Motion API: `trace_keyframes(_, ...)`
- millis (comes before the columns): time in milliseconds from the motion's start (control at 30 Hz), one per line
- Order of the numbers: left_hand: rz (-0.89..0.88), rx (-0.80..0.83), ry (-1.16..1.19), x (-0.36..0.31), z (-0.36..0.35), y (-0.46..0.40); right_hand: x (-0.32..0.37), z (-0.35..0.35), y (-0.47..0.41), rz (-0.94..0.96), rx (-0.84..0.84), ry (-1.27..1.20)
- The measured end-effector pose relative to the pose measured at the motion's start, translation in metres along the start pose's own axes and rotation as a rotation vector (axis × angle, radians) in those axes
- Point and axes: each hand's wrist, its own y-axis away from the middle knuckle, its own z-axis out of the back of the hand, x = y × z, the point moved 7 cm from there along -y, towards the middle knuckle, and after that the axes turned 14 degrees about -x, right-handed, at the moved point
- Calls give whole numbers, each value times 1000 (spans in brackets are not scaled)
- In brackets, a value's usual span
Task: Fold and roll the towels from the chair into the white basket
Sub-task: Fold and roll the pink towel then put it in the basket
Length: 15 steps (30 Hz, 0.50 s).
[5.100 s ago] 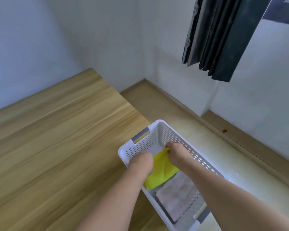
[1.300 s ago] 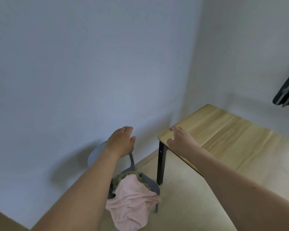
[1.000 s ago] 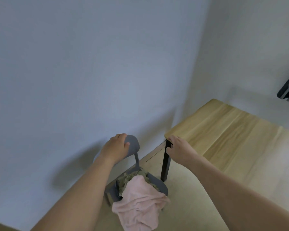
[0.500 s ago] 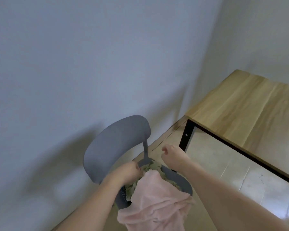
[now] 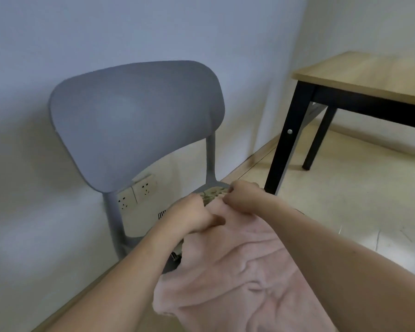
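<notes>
Pink towel (image 5: 244, 271): lying crumpled over the seat of the grey chair (image 5: 137, 116) and spilling off its front edge, partly covering a patterned greenish towel (image 5: 212, 195) beneath. Judged soft, light and limp, it is likely sagging wherever unsupported, so taking it by the upper hem or two corners is looking best. Left hand (image 5: 192, 215) is pinching a fold at the towel's top, fingers curled closed on the cloth. Right hand (image 5: 243, 196) is gripping the same top edge just beside it, fingers bunched tight.
</notes>
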Motion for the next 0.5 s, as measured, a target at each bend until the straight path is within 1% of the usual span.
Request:
trace_keyframes(67, -1, -62, 118, 4, -1, 1, 5, 12, 4, 42, -92, -97)
trace_keyframes(133, -12, -88, 273, 6, -2, 9, 8, 30, 17, 55, -192, -244)
trace_keyframes(200, -63, -90, 367, 3, 0, 23, 7, 54, 33, 55, -291, -336)
trace_keyframes(300, -93, -80, 400, 8, 7, 50, 0, 95, 67, 70, -442, -382)
trace_keyframes(433, -116, -97, 481, 3, 36, 88, -23, 158, 120, 20, -657, -467)
trace_keyframes(500, -183, -92, 478, -12, 57, 107, -35, 182, 145, -4, -724, -459)
